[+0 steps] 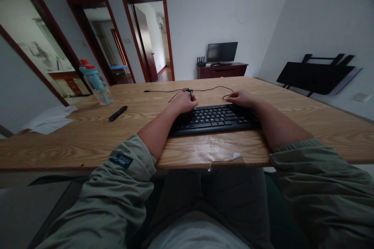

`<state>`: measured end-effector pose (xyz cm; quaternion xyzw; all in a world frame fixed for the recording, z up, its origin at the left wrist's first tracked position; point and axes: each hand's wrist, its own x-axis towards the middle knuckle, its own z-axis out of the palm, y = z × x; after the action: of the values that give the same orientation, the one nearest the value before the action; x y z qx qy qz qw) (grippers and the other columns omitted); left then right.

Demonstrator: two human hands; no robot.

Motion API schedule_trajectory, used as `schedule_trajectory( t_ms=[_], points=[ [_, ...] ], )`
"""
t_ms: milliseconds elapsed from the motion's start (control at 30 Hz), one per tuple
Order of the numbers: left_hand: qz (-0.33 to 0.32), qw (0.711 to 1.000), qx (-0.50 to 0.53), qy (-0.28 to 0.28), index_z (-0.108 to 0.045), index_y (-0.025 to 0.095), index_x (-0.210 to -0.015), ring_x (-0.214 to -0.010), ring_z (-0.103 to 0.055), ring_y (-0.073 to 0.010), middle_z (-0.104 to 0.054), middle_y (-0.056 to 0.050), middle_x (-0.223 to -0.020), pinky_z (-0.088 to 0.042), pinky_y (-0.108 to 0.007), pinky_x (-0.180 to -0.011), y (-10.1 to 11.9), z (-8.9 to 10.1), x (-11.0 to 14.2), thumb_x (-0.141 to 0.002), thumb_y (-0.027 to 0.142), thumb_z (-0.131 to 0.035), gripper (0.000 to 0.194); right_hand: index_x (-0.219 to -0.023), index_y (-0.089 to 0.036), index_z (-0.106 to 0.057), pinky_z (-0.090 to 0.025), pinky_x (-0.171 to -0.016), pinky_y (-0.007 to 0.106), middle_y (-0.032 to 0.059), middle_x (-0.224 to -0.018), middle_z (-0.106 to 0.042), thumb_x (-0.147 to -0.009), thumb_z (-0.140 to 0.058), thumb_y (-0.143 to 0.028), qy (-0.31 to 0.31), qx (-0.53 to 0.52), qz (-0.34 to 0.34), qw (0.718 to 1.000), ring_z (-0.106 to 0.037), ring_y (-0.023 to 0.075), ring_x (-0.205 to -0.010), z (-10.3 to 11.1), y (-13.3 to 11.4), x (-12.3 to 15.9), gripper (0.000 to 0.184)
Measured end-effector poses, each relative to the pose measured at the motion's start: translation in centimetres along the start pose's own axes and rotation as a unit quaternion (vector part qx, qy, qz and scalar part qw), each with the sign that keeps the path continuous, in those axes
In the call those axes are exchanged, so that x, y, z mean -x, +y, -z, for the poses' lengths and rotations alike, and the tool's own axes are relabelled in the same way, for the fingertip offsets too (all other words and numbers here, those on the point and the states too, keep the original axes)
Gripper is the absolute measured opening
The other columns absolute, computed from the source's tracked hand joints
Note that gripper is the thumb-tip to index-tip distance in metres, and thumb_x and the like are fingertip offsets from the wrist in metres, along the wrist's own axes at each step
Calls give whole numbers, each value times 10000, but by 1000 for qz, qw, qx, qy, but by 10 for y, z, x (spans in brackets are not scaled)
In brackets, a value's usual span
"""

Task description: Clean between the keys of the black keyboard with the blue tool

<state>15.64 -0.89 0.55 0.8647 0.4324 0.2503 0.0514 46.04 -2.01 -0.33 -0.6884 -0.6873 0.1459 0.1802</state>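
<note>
A black keyboard (214, 119) lies on the wooden table (292, 116) in front of me. Its thin black cable (210, 88) runs along the table behind it, with a bunched part near the middle. My left hand (184, 102) is curled at the keyboard's far left corner, fingers closed on the bunched cable. My right hand (241, 98) rests at the keyboard's far right edge, fingers bent down where the cable loops; what it grips is hard to make out.
A clear water bottle (96, 83) with a blue and red lid stands at the table's left. A black marker-like object (118, 113) lies near it. White paper (48, 120) sits at the far left. A TV (222, 51) on a cabinet stands against the back wall.
</note>
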Motion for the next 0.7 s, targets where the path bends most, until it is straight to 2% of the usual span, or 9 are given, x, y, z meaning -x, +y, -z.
schedule_trajectory(
  t_ms=[200,367,600,700],
  points=[
    [14,1000,14,11,-707,158,-781,-743,-606,-190,-700,-69,-791,-436,-295,-695,13,7,1,-776,269,-558,186,-1027,-161,-719,-464,-791,334,83,-1005,-713,-909,-619,-475,-2,-3,3,1000,-642,256,-920,-2,6,-5,349],
    [9,999,29,-39,-711,156,-789,-696,-589,-179,-693,-51,-765,-412,-292,-645,30,9,3,-759,272,-575,181,-1004,-164,-721,-460,-739,344,83,-978,-715,-914,-600,-490,-3,-8,21,1000,-636,254,-874,-3,9,-6,359],
    [28,998,-18,-47,-727,173,-826,-719,-606,-178,-715,-53,-813,-411,-281,-640,23,0,-4,-754,286,-580,200,-995,-142,-724,-442,-723,319,88,-958,-712,-916,-623,-437,-1,-10,-3,1000,-626,228,-841,-4,6,-5,321],
    [26,999,-40,-27,-732,174,-876,-764,-625,-197,-725,-72,-874,-441,-291,-687,20,-3,-6,-770,265,-561,221,-986,-124,-729,-429,-691,303,93,-923,-708,-895,-651,-377,29,-18,14,999,-618,212,-800,-1,0,-1,280]
  ],
)
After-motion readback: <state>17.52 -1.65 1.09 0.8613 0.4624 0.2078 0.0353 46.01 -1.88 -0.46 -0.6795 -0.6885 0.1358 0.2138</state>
